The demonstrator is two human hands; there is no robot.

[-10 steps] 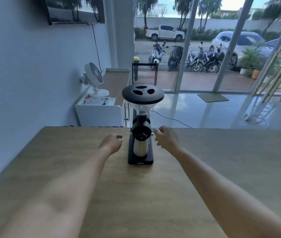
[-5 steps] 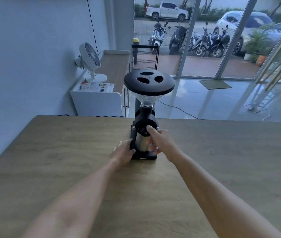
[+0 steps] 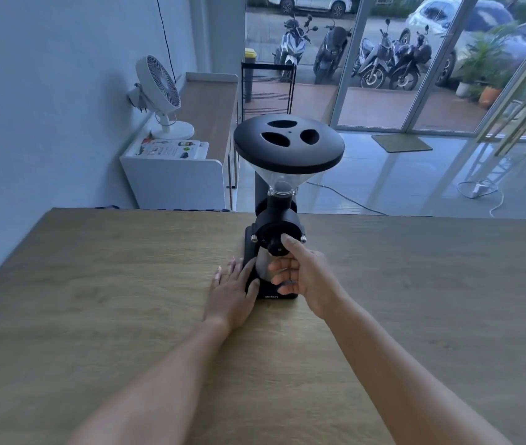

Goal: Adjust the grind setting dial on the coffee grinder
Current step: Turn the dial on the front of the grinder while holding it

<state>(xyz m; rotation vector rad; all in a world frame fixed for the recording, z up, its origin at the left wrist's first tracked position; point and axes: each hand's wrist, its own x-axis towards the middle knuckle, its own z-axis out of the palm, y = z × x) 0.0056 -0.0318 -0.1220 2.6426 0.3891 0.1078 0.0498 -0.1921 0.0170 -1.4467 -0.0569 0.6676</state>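
Note:
A black coffee grinder (image 3: pixel 277 220) with a wide black lid and clear hopper stands on the wooden table (image 3: pixel 94 300), near its far edge. Its round black dial (image 3: pixel 274 239) faces me on the front. My right hand (image 3: pixel 303 274) is raised in front of the grinder, index fingertip touching the dial's right side, the other fingers curled loosely apart below it, in front of the metal cup. My left hand (image 3: pixel 232 290) lies flat on the table, thumb pressed against the left side of the grinder's base.
Beyond the table's far edge stand a white cabinet (image 3: pixel 174 178) with a booklet and a white fan (image 3: pixel 158 91) on it. A black wire rack (image 3: pixel 268 88) stands by glass doors, and a cable (image 3: pixel 351 197) runs over the tiled floor.
Both hands closed in on the grinder: the left dropped flat against the base, the right rose so its index finger touches the dial. The view tilted down and moved closer.

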